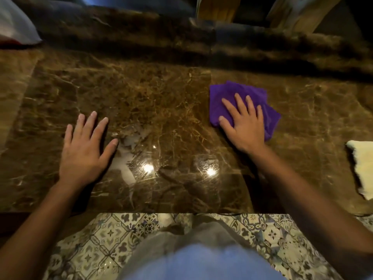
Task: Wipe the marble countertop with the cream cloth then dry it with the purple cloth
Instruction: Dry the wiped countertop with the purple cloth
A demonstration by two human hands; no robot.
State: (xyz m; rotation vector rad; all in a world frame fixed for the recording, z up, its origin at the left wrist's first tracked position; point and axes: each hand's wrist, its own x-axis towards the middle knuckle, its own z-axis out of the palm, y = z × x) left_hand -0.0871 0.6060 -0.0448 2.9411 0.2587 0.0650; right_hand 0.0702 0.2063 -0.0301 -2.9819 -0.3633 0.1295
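At the far left corner, a white object (16, 23) sits blurred at the back edge; what it is cannot be told. The brown marble worktop (153, 102) spreads across the whole view, glossy, with two bright light reflections near its front edge. The left hand (84, 150) lies flat on the marble, palm down, its fingers (90, 122) straight and spread, holding nothing. Just to the right of its thumb is a pale, smeary patch (129, 146) on the stone. Further right, the right hand (245, 126) presses flat on the purple cloth (238, 93), fingers extended and slightly fanned over the folded fabric, not curled round it. The cloth lies on the marble right of centre, its edges showing around the hand. At the right border the cream cloth (363, 168) rests on the worktop, apart from both hands and partly cut off. Below the front edge, patterned floor tiles (96, 239) show.
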